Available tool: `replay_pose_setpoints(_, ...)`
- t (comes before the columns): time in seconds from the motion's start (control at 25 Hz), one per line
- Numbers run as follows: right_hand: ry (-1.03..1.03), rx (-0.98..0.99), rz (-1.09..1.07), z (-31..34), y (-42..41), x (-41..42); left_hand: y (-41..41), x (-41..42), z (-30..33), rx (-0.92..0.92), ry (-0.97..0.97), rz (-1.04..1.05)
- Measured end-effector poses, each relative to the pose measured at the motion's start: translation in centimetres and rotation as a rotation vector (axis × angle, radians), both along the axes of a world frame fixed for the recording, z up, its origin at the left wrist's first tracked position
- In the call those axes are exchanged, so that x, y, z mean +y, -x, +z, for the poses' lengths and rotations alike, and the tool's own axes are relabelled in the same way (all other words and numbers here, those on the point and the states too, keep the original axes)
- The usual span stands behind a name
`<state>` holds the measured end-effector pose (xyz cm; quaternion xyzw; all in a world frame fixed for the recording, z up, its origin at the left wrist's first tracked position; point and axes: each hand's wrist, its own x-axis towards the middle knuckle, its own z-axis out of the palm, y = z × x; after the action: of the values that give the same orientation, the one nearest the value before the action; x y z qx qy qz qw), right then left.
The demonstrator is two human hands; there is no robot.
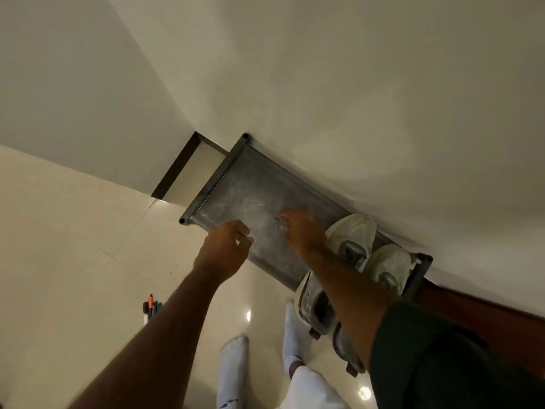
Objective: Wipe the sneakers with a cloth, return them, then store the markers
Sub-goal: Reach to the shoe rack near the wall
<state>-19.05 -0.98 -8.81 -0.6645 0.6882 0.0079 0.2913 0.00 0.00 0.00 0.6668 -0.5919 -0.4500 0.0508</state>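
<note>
Two pale, worn sneakers (351, 237) (389, 265) stand side by side at the right end of a dusty grey shoe-rack top shelf (250, 196), toes toward the wall. My right hand (298, 231) hovers low over the shelf just left of the sneakers, fingers spread and pointing down, holding nothing that I can see. My left hand (225, 249) is at the shelf's front edge with its fingers loosely curled and nothing in them. Several markers (151, 307) lie together on the floor at lower left. No cloth is in view.
The rack stands against a white wall (324, 84); a dark doorway gap (182, 169) opens at its left end. More shoes (314, 305) sit on lower tiers beneath my right forearm. My socked feet (290, 326) stand on glossy cream tiles (73, 231).
</note>
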Motion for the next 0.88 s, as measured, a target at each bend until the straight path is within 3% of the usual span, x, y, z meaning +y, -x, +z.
replay_pose_setpoints(0.36,0.025,0.112,0.025,-1.3,-0.6,-1.7,1.1,-0.7,-1.8,0.025,-0.014,-0.015)
replay_pose_setpoints(0.56,0.059,-0.095,-0.118,0.3,0.2,-1.7,0.6,-2.2,0.4,0.04,0.018,-0.033)
replay_pose_setpoints(0.72,0.393,-0.281,-0.139,7.7,1.7,-2.6,-0.3,-4.1,6.9,0.034,0.053,-0.033)
replay_pose_setpoints(0.88,0.613,-0.339,-0.041,22.0,3.0,-4.9,-0.3,-7.7,19.0,0.002,0.252,-0.102)
